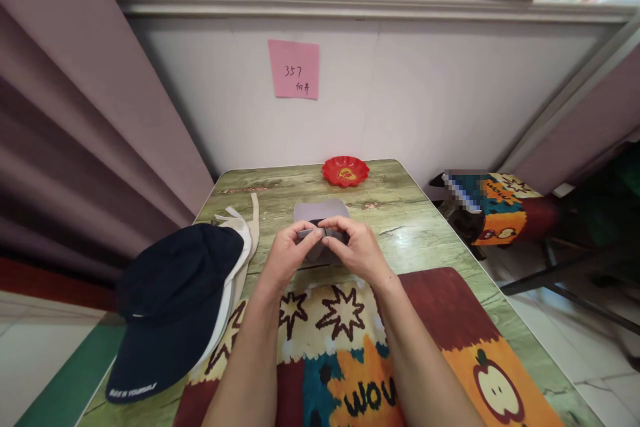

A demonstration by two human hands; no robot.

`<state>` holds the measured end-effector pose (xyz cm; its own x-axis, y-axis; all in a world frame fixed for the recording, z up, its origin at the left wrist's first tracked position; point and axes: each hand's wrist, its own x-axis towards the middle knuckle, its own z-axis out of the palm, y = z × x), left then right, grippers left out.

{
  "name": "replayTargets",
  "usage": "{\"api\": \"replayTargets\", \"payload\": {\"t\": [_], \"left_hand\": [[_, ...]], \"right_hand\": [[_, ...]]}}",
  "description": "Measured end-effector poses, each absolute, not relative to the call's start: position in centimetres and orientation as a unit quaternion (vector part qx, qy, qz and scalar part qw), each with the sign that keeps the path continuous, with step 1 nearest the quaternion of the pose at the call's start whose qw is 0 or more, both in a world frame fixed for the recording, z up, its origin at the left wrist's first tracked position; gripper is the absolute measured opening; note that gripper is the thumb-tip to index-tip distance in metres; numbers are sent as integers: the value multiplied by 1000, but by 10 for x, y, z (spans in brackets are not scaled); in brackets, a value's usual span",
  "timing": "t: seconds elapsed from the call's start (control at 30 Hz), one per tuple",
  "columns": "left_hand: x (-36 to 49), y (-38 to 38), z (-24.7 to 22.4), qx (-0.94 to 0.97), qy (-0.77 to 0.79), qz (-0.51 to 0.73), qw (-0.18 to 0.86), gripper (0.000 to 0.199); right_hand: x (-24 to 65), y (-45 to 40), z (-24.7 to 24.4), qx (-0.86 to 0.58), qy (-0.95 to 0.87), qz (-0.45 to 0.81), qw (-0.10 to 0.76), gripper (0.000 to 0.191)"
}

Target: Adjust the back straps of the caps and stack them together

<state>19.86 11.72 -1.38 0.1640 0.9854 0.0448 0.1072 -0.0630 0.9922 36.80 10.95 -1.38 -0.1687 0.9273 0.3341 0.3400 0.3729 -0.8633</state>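
A grey cap [321,211] lies on the table beyond the patterned mat, its brim pointing toward the wall. My left hand [295,248] pinches the cap's strap from the left, thumb and fingers pressed together. From the right, my right hand [353,243] grips the strap's other part, its thumb close to the left thumb. The two hands meet over the middle of the cap and hide much of its crown. On the left of the table is a dark blue cap [175,300] on top of lighter caps [245,247].
A red scalloped dish [345,171] stands at the table's back edge. The colourful mat [345,347] lies under my forearms. A pink note [294,69] is stuck to the wall. To the right is a stool with a patterned cover [500,207].
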Motion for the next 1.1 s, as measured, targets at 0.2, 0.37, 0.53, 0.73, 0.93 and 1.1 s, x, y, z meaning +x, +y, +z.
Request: {"api": "replayTargets", "payload": {"t": [0.2, 0.37, 0.53, 0.73, 0.93, 1.1], "left_hand": [[186, 119, -15, 528, 478, 473, 519, 27], [179, 120, -13, 553, 447, 451, 539, 25], [175, 119, -11, 582, 439, 400, 557, 23], [178, 119, -13, 564, 452, 394, 568, 23], [188, 122, -19, 529, 457, 431, 571, 26], [190, 121, -18, 499, 420, 459, 604, 28]], "right_hand": [[380, 113, -16, -466, -698, 372, 397, 38], [388, 115, -18, -473, -691, 365, 406, 24], [389, 120, -27, -474, -659, 381, 443, 23], [379, 116, -22, -521, -697, 224, 439, 19], [348, 99, -6, -444, -712, 214, 499, 17], [344, 101, -12, -441, -703, 252, 499, 24]]}}
